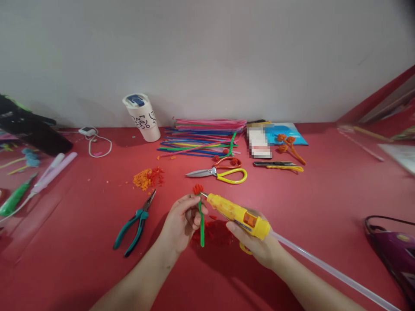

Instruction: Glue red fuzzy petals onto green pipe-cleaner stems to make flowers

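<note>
My left hand (184,218) pinches a green pipe cleaner stem (202,229) topped by a small red fuzzy flower head (197,189). My right hand (256,244) is wrapped round a yellow hot glue gun (238,211), and a long clear glue stick (324,261) sticks out of its back end. The gun's metal nozzle (203,195) is at the base of the flower head; whether they touch I cannot tell. Red fuzzy clippings (215,233) lie on the table beneath my hands, partly in shadow.
Scissors (215,172) lie beyond my hands, with pliers (138,226) and orange clippings (142,179) to the left. Coloured pipe cleaners (201,138), a white tumbler (142,119), a utility knife (279,165) and an orange pipe cleaner flower (292,147) are farther back. A purple device (392,250) stands right.
</note>
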The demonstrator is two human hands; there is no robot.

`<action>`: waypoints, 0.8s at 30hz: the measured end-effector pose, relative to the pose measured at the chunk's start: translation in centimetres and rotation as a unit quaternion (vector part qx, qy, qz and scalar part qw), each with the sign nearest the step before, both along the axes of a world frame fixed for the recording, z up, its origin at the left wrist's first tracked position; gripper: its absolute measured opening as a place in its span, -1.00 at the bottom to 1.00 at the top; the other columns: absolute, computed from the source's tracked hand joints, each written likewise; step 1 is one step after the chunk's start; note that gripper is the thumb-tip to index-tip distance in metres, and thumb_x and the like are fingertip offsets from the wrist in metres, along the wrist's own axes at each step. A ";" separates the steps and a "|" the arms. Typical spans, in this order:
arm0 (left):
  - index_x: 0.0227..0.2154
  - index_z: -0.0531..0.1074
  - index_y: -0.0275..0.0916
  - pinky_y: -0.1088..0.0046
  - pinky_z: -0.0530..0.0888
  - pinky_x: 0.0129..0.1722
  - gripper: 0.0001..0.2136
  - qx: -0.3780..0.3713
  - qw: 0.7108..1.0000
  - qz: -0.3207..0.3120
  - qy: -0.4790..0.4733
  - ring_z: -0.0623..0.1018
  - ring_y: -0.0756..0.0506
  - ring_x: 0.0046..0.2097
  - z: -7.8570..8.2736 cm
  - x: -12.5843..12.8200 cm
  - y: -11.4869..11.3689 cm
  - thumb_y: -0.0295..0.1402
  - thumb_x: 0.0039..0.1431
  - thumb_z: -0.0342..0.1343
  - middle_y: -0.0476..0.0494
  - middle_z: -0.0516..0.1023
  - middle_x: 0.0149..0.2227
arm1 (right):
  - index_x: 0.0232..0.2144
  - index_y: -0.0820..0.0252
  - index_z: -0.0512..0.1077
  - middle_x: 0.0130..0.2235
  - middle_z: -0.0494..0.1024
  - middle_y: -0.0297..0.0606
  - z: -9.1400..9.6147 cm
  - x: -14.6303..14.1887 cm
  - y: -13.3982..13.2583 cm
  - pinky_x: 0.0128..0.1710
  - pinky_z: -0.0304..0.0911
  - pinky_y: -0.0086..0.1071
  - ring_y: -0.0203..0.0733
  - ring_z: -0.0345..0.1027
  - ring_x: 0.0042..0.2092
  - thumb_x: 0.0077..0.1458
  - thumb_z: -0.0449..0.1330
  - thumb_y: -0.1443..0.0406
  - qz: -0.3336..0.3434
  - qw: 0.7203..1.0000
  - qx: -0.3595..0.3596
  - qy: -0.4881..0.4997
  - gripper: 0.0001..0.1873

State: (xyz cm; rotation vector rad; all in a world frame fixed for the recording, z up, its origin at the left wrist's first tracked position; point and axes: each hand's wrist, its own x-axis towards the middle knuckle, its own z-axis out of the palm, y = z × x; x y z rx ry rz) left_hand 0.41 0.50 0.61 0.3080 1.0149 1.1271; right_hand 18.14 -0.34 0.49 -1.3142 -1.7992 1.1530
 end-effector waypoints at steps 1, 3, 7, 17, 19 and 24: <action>-0.57 0.36 -0.32 0.73 0.11 -0.81 -0.84 0.001 1.000 0.000 0.000 0.24 0.17 -0.76 0.0 0.0 0.0 -0.37 -0.17 0.22 0.03 0.45 -0.69 | -0.58 0.18 0.31 -0.59 0.32 -0.34 0.1 0.0 0.0 -0.58 0.16 -0.43 -0.31 0.16 -0.56 0.03 0.08 0.09 -0.003 1.000 -0.003 -0.002 -0.69; -0.56 0.37 -0.33 0.73 0.12 -0.81 -0.84 0.006 1.000 0.000 -0.002 0.25 0.17 -0.76 -0.2 -0.1 0.0 -0.36 -0.16 0.22 0.03 0.45 -0.68 | -0.58 0.19 0.33 -0.58 0.34 -0.33 0.2 -0.1 0.0 -0.57 0.18 -0.42 -0.30 0.17 -0.55 0.03 0.09 0.10 -0.008 1.000 -0.010 -0.004 -0.69; -0.54 0.40 -0.34 0.73 0.12 -0.79 -0.85 0.023 1.000 0.006 0.003 0.25 0.18 -0.74 -0.3 -0.2 0.1 -0.36 -0.13 0.21 0.03 0.45 -0.66 | -0.45 0.19 0.42 -0.54 0.39 -0.32 0.2 0.0 0.1 -0.52 0.24 -0.41 -0.26 0.24 -0.50 0.03 0.09 0.08 -0.012 0.999 -0.033 0.021 -0.70; -0.49 0.43 -0.33 0.70 0.09 -0.73 -0.83 0.075 0.990 0.052 0.108 0.23 0.17 -0.68 -1.1 -1.8 1.2 -0.32 -0.11 0.20 0.04 0.43 -0.60 | -0.36 0.26 0.39 -0.52 0.41 -0.37 -0.6 2.1 4.0 -0.55 0.16 -0.47 -0.32 0.26 -0.52 -0.05 0.10 0.24 -0.029 0.988 -0.077 -0.128 -0.79; -0.50 0.44 -0.34 0.69 0.07 -0.72 -0.84 0.086 0.985 0.059 0.135 0.20 0.18 -0.69 -1.3 -1.9 1.4 -0.32 -0.09 0.19 0.03 0.42 -0.60 | -0.43 0.27 0.36 -0.56 0.38 -0.37 -1.0 2.4 4.5 -0.59 0.10 -0.48 -0.32 0.25 -0.54 0.02 0.06 0.15 -0.032 0.973 -0.046 -0.224 -0.73; -0.53 0.44 -0.35 0.69 0.07 -0.70 -0.87 0.094 0.982 0.058 0.155 0.17 0.18 -0.68 -1.1 -1.6 1.3 -0.36 -0.08 0.17 0.02 0.41 -0.62 | -0.55 0.23 0.31 -0.52 0.45 -0.21 -1.6 1.9 4.7 -0.54 0.01 -0.43 -0.23 0.32 -0.49 0.16 -0.05 0.13 -0.034 0.942 0.025 -0.334 -0.63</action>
